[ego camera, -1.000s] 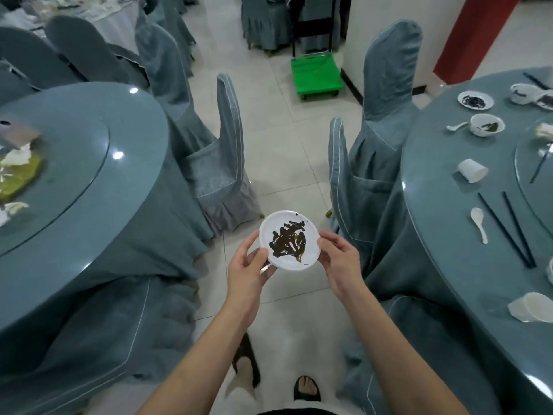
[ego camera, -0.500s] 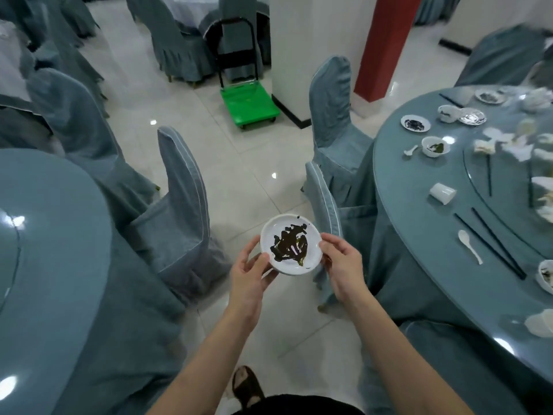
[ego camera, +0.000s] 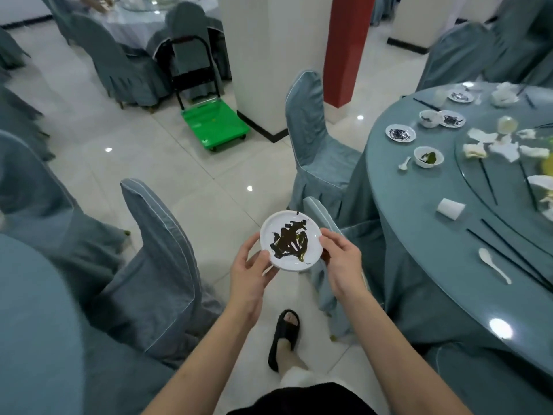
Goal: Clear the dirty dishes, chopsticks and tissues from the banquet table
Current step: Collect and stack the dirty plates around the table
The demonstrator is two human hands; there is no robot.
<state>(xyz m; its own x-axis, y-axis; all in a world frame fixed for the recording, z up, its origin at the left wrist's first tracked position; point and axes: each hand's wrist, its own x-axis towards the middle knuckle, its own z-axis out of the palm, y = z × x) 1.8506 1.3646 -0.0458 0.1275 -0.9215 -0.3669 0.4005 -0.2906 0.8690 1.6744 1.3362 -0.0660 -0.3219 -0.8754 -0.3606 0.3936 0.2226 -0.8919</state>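
Observation:
I hold a small white plate smeared with dark sauce over the aisle floor. My left hand grips its left rim with thumb on top, and my right hand grips its right rim. At the right stands the round blue banquet table. On it lie dirty saucers, a bowl, white spoons, black chopsticks, a tipped paper cup and crumpled tissues.
Covered chairs flank the aisle: one at my left, two at the table's edge. A green platform trolley stands ahead by a white pillar. Another blue table is at the lower left.
The view has swung right: the left table has slid out of frame and the right table shows more dishes. The trolley looks nearer. Both hands keep the same hold on the plate.

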